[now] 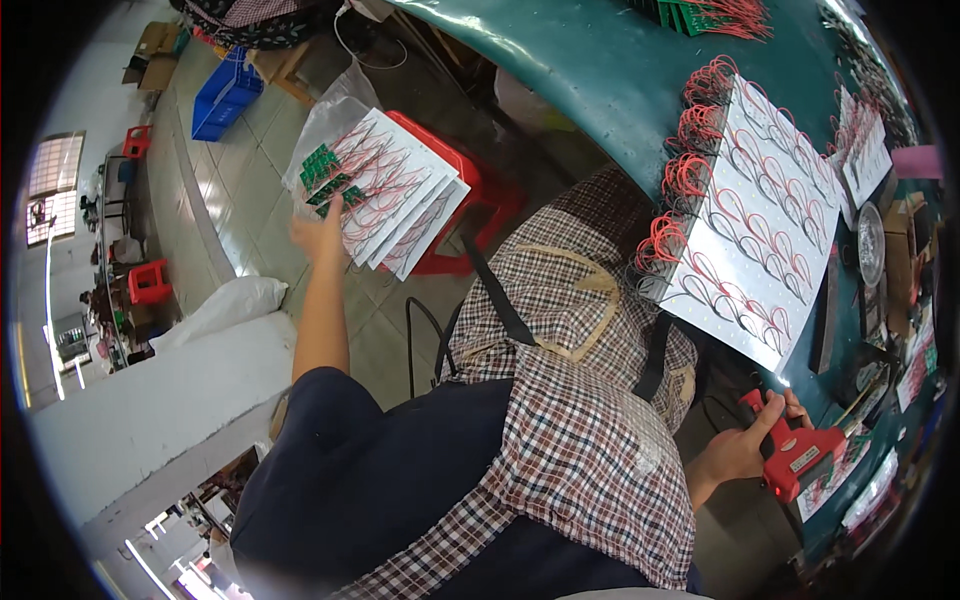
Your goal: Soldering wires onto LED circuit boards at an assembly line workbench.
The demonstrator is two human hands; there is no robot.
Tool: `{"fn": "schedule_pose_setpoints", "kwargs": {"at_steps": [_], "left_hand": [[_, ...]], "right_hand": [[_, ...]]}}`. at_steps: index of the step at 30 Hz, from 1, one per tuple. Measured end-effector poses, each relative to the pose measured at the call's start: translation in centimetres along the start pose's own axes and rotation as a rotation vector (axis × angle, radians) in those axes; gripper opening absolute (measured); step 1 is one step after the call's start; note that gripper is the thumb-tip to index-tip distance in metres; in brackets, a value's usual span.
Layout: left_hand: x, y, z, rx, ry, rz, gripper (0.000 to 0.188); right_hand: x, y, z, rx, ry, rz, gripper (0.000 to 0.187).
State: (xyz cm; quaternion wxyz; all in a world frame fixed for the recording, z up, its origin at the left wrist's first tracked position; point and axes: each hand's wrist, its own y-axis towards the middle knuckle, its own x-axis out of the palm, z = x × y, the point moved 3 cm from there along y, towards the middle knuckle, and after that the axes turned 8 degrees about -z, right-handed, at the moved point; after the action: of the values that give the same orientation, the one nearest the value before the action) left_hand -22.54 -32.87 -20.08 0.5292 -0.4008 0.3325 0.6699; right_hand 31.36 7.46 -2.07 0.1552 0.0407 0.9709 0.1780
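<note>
My left hand point(318, 238) reaches out to the left, its fingers closed at the edge of several small green circuit boards point(325, 178) with the thumb over them. The boards lie by a fanned stack of white panels point(425, 215) with red wires, above a red stool point(432, 140). Low on the right, my right hand point(742, 452) grips a red glue gun point(800, 458). Ahead of it on the bench lies a large white panel point(745, 285), carrying rows of looped red and black wires point(735, 215); more loops hang along its left edge.
The green-topped bench point(590, 75) curves along the right. More green boards with red wires point(705, 15) sit at its far edge, and another wired white panel point(868, 160) stands beyond the large one. A blue crate point(227, 95) is on the tiled floor at far left.
</note>
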Motion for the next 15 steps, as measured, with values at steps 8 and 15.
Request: {"fn": "schedule_pose_setpoints", "kwargs": {"at_steps": [8, 15], "left_hand": [[7.5, -8.7, -7.2, -0.746, -1.049, -1.036, 0.066], [5.1, -7.9, -6.3, -0.855, -0.902, -0.914, 0.078]], "right_hand": [[-0.7, 1.6, 1.4, 0.043, 0.178, 0.022, 0.026], [-6.5, 6.5, 5.3, 0.374, 0.641, 0.241, 0.053]]}}
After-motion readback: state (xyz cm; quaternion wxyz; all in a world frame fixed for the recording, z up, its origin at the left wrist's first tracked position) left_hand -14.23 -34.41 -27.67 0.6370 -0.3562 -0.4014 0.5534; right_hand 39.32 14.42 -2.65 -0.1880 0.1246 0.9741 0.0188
